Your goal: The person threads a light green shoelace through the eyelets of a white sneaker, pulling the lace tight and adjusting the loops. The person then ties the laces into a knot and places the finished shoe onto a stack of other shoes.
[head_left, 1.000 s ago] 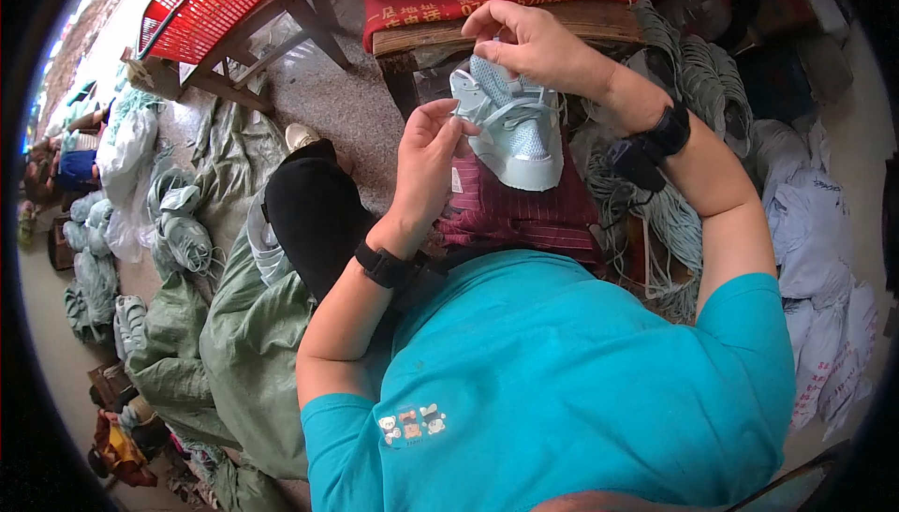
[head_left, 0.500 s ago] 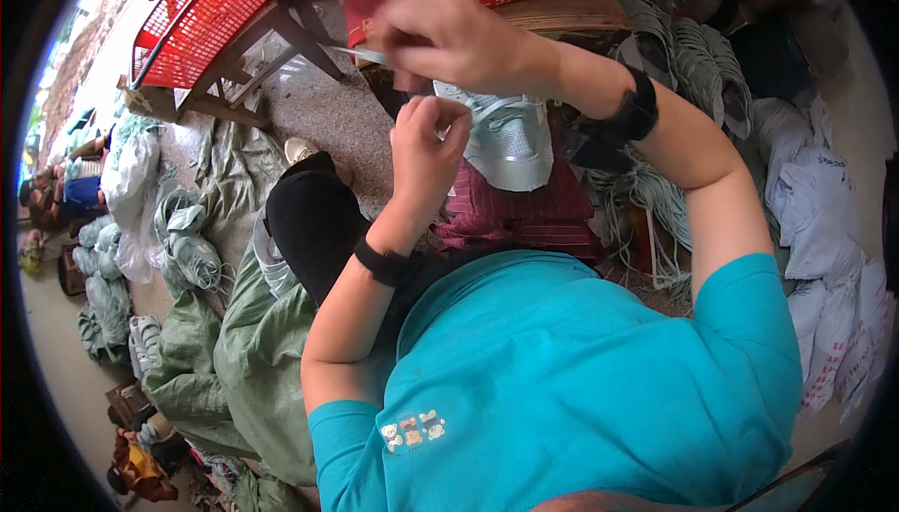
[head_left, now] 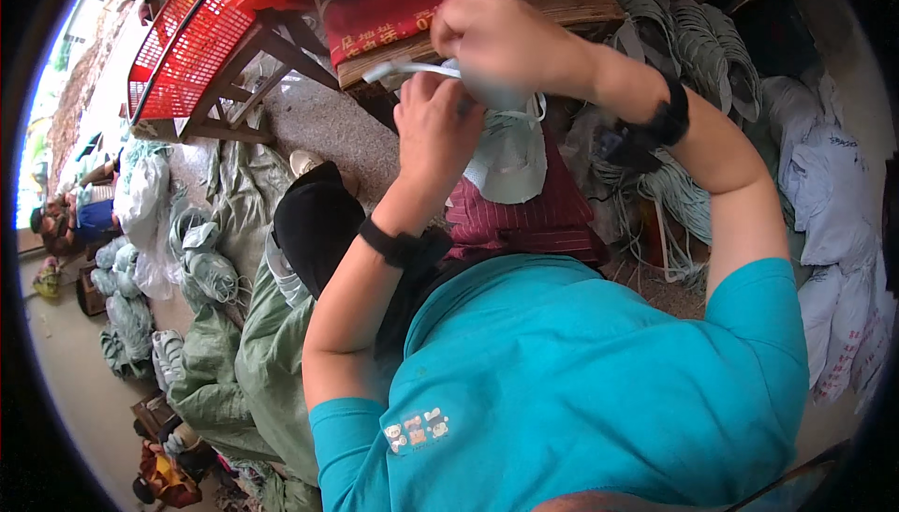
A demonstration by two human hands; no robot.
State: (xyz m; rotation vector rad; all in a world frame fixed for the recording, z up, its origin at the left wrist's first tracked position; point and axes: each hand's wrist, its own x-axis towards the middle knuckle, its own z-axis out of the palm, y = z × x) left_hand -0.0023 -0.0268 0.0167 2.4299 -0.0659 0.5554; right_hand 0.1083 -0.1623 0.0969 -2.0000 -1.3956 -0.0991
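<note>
A pale grey-green shoe upper (head_left: pixel 510 163) lies toe toward me on folded maroon striped cloth (head_left: pixel 524 224) over my lap. My left hand (head_left: pixel 437 133) is at its left side, fingers bent and pinched at a pale shoelace (head_left: pixel 405 69). The lace sticks out leftward above those fingertips. My right hand (head_left: pixel 515 44) is raised over the upper's far end, fingers curled closed and slightly blurred. A loop of lace rises from the upper's right side toward that hand, which seems to grip it; the fingertips are partly hidden.
A wooden bench (head_left: pixel 571 8) with a red cloth stands just ahead. A red plastic basket (head_left: pixel 192 39) rests on a wooden stool at left. Bundled uppers (head_left: pixel 211 268), green sacks (head_left: pixel 281 362) and white sacks (head_left: pixel 829 193) lie around. People sit at far left.
My right hand has moved a little right and up. The lace now lies above my left fingertips, and a loop shows at the upper's right side. The view has shifted slightly.
</note>
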